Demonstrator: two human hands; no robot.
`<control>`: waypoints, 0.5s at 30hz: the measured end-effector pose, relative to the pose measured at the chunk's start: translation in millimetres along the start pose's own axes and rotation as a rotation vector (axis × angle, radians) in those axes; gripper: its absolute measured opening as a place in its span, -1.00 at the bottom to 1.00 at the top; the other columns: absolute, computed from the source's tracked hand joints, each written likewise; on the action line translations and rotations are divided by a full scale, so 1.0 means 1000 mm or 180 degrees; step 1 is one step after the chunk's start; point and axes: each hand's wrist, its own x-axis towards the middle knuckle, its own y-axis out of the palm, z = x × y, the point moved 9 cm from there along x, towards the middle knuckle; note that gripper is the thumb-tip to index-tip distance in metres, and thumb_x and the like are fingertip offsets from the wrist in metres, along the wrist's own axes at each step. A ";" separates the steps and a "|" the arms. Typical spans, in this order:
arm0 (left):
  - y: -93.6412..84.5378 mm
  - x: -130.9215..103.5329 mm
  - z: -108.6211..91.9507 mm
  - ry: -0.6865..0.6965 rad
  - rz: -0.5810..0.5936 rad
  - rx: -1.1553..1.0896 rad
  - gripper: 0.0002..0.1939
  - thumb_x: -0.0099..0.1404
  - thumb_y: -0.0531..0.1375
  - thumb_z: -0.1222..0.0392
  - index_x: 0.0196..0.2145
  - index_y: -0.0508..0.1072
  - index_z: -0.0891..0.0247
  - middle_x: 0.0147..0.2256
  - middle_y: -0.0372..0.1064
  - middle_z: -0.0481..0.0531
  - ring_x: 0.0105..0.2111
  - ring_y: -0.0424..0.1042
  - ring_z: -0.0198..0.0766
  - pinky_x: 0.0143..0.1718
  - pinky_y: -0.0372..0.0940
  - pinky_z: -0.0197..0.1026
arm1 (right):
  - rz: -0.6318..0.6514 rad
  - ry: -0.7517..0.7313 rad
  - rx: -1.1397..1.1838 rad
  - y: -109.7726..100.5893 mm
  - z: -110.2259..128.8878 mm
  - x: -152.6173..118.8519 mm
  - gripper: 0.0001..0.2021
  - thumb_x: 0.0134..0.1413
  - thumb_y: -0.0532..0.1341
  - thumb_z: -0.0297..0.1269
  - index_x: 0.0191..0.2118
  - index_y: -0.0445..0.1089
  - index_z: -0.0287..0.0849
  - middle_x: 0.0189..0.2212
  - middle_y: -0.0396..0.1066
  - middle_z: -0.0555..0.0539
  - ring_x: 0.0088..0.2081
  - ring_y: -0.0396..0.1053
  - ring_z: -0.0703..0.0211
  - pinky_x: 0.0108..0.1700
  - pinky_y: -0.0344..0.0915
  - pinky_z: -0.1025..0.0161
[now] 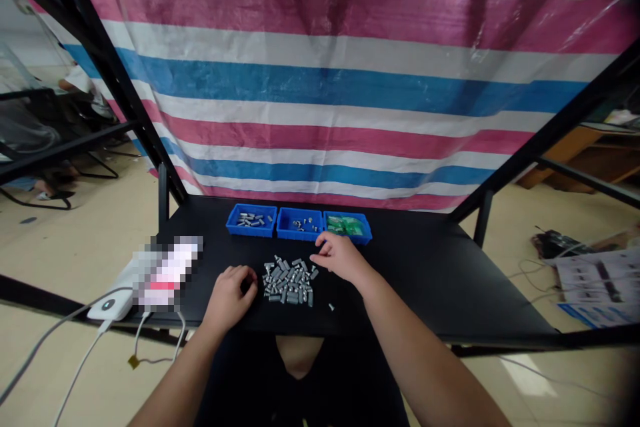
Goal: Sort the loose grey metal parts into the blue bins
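A pile of small grey metal cylinders and screws (289, 281) lies on the black tabletop (410, 280). Beside its left edge rests my left hand (231, 297), loosely curled, with a dark gap between thumb and fingers and nothing seen in it. My right hand (339, 257) hovers over the pile's upper right edge, just in front of the bins. Its thumb and forefinger are apart, and no part shows between them. One loose screw (331, 307) lies by itself to the right of the pile, near the front edge.
Behind the pile, three blue bins stand in a row: one with metal cylinders (251, 231), one with small screws (300, 236), one with green packets (369, 230). A white power bank (111, 305) with cables sits at left. Black frame posts and a striped sheet (320, 93) enclose the table.
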 end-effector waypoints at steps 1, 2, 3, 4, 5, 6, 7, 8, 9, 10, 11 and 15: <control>0.000 0.000 0.000 0.0008 -0.0010 -0.0010 -0.94 0.30 0.14 0.20 -0.31 0.42 0.15 -0.34 0.45 0.01 -0.27 0.39 -0.11 -0.17 0.25 -0.10 | 0.0145 0.0058 -0.0125 0.002 -0.003 -0.005 -0.81 0.00 0.35 -0.26 -0.28 0.37 -0.14 -0.51 0.49 0.04 -0.52 0.40 0.26 -0.42 0.23 0.34; 0.000 0.000 0.000 0.0015 -0.0017 -0.0019 -0.94 0.30 0.14 0.20 -0.31 0.42 0.15 -0.34 0.45 0.01 -0.27 0.39 -0.11 -0.17 0.25 -0.10 | 0.0267 0.0113 -0.0265 0.004 -0.006 -0.012 -0.86 0.01 0.34 -0.28 -0.32 0.37 -0.14 -0.51 0.48 0.04 -0.53 0.39 0.27 -0.43 0.20 0.35; 0.000 0.000 0.000 0.0020 -0.0020 -0.0024 -0.93 0.29 0.14 0.21 -0.31 0.42 0.15 -0.34 0.45 0.01 -0.27 0.39 -0.11 -0.17 0.25 -0.10 | 0.0384 0.0167 -0.0406 0.006 -0.010 -0.020 -0.88 0.01 0.33 -0.30 -0.36 0.37 -0.14 -0.52 0.48 0.04 -0.53 0.38 0.28 -0.44 0.18 0.35; 0.000 0.000 0.000 0.0022 -0.0017 -0.0028 -0.93 0.29 0.13 0.21 -0.32 0.42 0.15 -0.35 0.45 0.01 -0.27 0.39 -0.11 -0.18 0.25 -0.10 | 0.0511 0.0221 -0.0533 0.008 -0.014 -0.029 -0.88 -0.01 0.34 -0.31 -0.39 0.37 -0.14 -0.53 0.47 0.04 -0.53 0.37 0.28 -0.44 0.16 0.35; 0.001 0.000 0.000 0.0023 -0.0009 -0.0030 -0.93 0.29 0.13 0.21 -0.32 0.43 0.15 -0.35 0.45 0.01 -0.27 0.39 -0.11 -0.18 0.25 -0.10 | 0.0663 0.0268 -0.0632 0.011 -0.018 -0.039 -0.86 -0.04 0.36 -0.30 -0.40 0.38 -0.14 -0.53 0.47 0.04 -0.53 0.37 0.27 -0.45 0.15 0.35; 0.001 0.000 0.000 0.0023 -0.0002 -0.0034 -0.93 0.29 0.13 0.21 -0.32 0.43 0.15 -0.35 0.45 0.01 -0.28 0.39 -0.12 -0.18 0.25 -0.10 | 0.0830 0.0308 -0.0693 0.016 -0.022 -0.048 -0.83 -0.09 0.39 -0.27 -0.39 0.39 -0.13 -0.53 0.47 0.04 -0.52 0.38 0.25 -0.45 0.15 0.34; 0.001 0.000 0.000 0.0024 -0.0002 -0.0035 -0.93 0.30 0.13 0.20 -0.32 0.43 0.15 -0.35 0.45 0.01 -0.28 0.39 -0.12 -0.18 0.24 -0.10 | 0.0963 0.0341 -0.0723 0.020 -0.025 -0.057 -0.78 -0.15 0.43 -0.24 -0.38 0.40 -0.12 -0.53 0.48 0.04 -0.51 0.39 0.24 -0.45 0.15 0.33; 0.001 0.000 0.000 0.0026 -0.0006 -0.0034 -0.92 0.30 0.13 0.20 -0.32 0.43 0.15 -0.35 0.45 0.01 -0.28 0.39 -0.12 -0.18 0.24 -0.10 | 0.1039 0.0364 -0.0733 0.024 -0.028 -0.064 -0.74 -0.19 0.46 -0.20 -0.36 0.42 -0.11 -0.52 0.49 0.04 -0.49 0.40 0.21 -0.44 0.16 0.32; 0.000 0.000 -0.001 0.0028 -0.0014 -0.0030 -0.92 0.30 0.13 0.19 -0.32 0.43 0.15 -0.35 0.45 0.01 -0.28 0.38 -0.12 -0.18 0.24 -0.10 | 0.1064 0.0380 -0.0736 0.028 -0.030 -0.070 -0.71 -0.21 0.46 -0.18 -0.35 0.42 -0.10 -0.51 0.49 0.04 -0.48 0.41 0.20 -0.44 0.17 0.31; 0.000 0.000 -0.001 0.0026 -0.0023 -0.0023 -0.92 0.30 0.13 0.19 -0.31 0.43 0.15 -0.35 0.45 0.00 -0.28 0.38 -0.12 -0.18 0.23 -0.10 | 0.1056 0.0392 -0.0743 0.031 -0.031 -0.073 -0.73 -0.21 0.46 -0.20 -0.35 0.43 -0.10 -0.50 0.50 0.03 -0.47 0.42 0.19 -0.43 0.18 0.31; 0.000 0.001 -0.001 0.0022 -0.0028 -0.0014 -0.92 0.30 0.13 0.19 -0.31 0.43 0.15 -0.35 0.45 0.00 -0.28 0.38 -0.11 -0.18 0.23 -0.10 | 0.1038 0.0399 -0.0759 0.033 -0.032 -0.075 -0.77 -0.20 0.43 -0.26 -0.36 0.43 -0.10 -0.50 0.50 0.02 -0.46 0.42 0.19 -0.43 0.18 0.30; 0.000 0.001 -0.002 0.0006 0.0003 -0.0005 -0.93 0.29 0.14 0.20 -0.31 0.44 0.15 -0.35 0.45 0.00 -0.28 0.38 -0.12 -0.19 0.23 -0.10 | 0.1300 0.0426 -0.0777 0.044 -0.031 -0.067 -0.87 -0.29 0.30 -0.51 -0.53 0.41 -0.15 -0.63 0.42 0.05 -0.60 0.36 0.24 -0.50 0.16 0.33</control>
